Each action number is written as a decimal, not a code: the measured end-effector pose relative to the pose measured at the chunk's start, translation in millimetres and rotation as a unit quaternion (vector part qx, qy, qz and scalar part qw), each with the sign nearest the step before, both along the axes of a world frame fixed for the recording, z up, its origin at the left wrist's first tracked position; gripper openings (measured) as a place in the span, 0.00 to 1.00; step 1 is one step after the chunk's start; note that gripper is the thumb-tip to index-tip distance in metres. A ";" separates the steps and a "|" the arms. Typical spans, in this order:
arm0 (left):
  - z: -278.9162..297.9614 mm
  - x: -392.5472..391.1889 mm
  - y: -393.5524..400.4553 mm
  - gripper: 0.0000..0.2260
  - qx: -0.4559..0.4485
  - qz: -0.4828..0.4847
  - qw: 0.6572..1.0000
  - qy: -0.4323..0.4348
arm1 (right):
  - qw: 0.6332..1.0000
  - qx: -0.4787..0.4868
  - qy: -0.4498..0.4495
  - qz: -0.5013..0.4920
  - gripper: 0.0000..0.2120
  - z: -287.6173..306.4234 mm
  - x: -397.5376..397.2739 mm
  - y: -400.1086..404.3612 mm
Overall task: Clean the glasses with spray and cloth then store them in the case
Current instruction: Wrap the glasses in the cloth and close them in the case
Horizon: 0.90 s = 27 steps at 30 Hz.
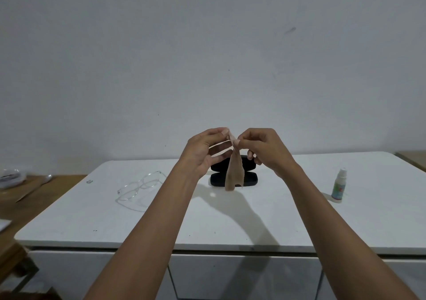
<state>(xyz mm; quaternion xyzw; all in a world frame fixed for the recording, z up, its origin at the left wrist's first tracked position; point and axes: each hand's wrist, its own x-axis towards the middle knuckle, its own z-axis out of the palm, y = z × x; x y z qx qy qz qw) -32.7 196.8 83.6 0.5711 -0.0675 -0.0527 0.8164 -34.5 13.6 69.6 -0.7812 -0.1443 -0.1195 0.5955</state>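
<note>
Both my hands are raised above the white table, close together, pinching the top edge of the cloth. My left hand grips one corner between thumb and fingertips, the other fingers loosely curled. My right hand pinches the cloth just beside it, fingers bent inward. The cloth is beige, hanging down in a narrow fold, its lower end dangling in front of the case.

The case is black, lying open on the table, both halves flat, one behind the other. Part of it is hidden by the cloth.

The glasses, clear-framed, lie on the table to the left of the case, well apart from it, arms unfolded.

The spray bottle stands upright at the right side of the table, white cap on, well apart from the case.

A wooden surface adjoins the table on the left, with blurred items I cannot make out.
</note>
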 end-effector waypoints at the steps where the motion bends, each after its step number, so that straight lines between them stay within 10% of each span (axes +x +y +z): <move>1: -0.2 0.5 -0.2 0.03 -0.007 0.004 1.000 0.000 | 1.000 0.004 -0.001 0.000 0.07 0.3 0.0 1.0; 27: -7.2 6.8 -0.7 0.12 0.022 0.035 0.998 -0.050 | 0.993 0.110 0.039 0.005 0.08 -0.1 -1.2 -3.4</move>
